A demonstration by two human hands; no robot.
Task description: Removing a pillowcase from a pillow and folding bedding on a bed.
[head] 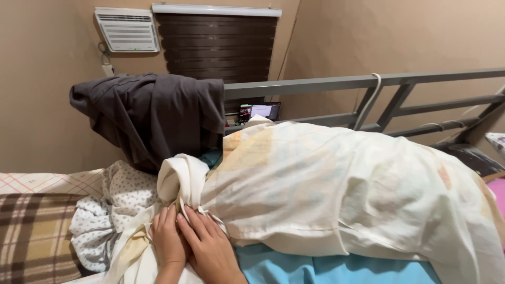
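Head view, bed inventory: your left hand (169, 242) and right hand (210, 247) lie side by side, fingers flat and loosely spread, gripping nothing, pressed on the cream sheet bundle (336, 189) just below its knot (181, 181). Bundle lies across a blue sheet (326, 268), centre frame. Left of your hands: dotted white cloth (118, 202), plaid blanket (34, 236). Behind: dark grey garment (152, 115) draped over the grey metal rail (336, 82); small lit screen (261, 111) beyond.
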